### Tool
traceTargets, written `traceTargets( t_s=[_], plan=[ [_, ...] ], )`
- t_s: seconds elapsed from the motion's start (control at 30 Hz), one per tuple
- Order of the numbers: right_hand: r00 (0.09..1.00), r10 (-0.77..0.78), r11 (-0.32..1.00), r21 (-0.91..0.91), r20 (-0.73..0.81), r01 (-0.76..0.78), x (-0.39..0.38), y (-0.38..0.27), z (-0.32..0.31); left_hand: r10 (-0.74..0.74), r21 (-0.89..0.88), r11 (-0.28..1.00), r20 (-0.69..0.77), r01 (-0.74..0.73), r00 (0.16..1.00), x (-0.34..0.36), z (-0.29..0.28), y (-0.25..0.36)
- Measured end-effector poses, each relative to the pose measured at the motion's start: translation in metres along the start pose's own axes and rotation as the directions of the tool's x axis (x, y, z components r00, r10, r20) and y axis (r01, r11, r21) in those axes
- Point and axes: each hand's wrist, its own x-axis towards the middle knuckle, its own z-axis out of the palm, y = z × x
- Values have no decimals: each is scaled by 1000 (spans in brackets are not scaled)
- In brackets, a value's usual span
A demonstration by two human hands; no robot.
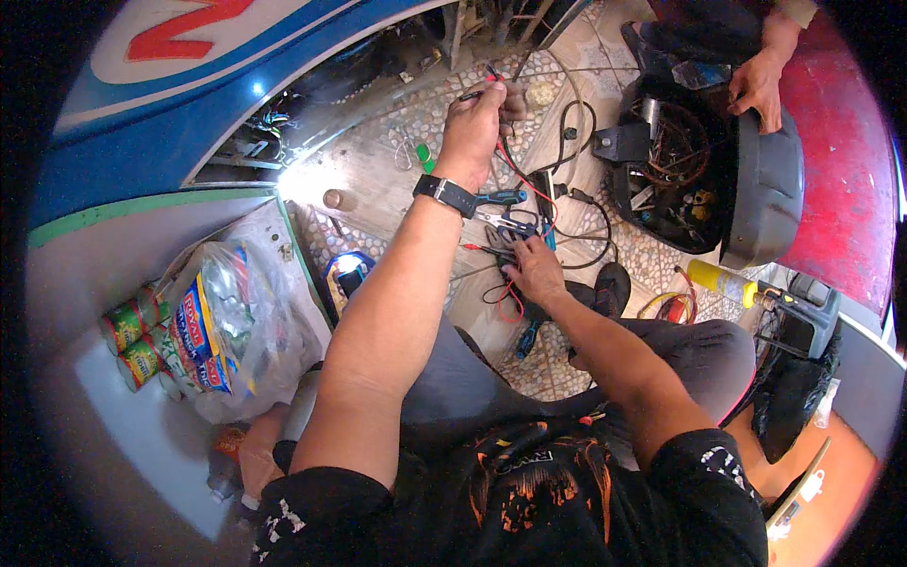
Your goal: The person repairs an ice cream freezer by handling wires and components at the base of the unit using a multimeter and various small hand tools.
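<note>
My left hand [475,132], with a dark watch on its wrist, is raised over the floor. Its fingers are closed on a thin black and red test probe [470,95], and a red wire [518,172] trails down beside it. Lower and to the right, my right hand [539,271] reaches into a cluster of tools and leads, fingers bent over something dark that they partly hide. Just above those fingertips lie pliers [505,223] and a blue-handled tool [501,197]. A red clip [470,248] is left of them, and a blue-black screwdriver handle [529,338] lies below.
Black cables [605,248] loop across the pebble-patterned floor. Another person's hand [759,93] rests on an open black case [770,180] holding tools. At right lies a yellow cylinder [720,282]. A bright lamp [312,175] glares beside the blue panel [123,142]; a plastic bag [250,331] and cans sit left.
</note>
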Motion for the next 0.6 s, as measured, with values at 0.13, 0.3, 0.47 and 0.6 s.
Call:
traceTargets(
  t_s=[0.13, 0.3, 0.47, 0.6],
  plan=[
    [990, -123, 974, -199, -70, 107, 8, -5, 32, -32, -37, 999, -56, 30, 998, 4, 0, 1],
    [976, -181, 952, -272, -123, 142, 18, -6, 42, 19, 12, 1000, -37, -18, 999, 4, 2, -4],
    [989, -139, 972, -199, -55, 126, 18, -17, 19, 80, 75, 994, -65, -76, 995, 5, 12, -10],
    [968, -251, 960, -120, 27, 252, 13, -5, 8, 58, 158, 987, -100, -42, 993, 9, 21, -13]
  ],
)
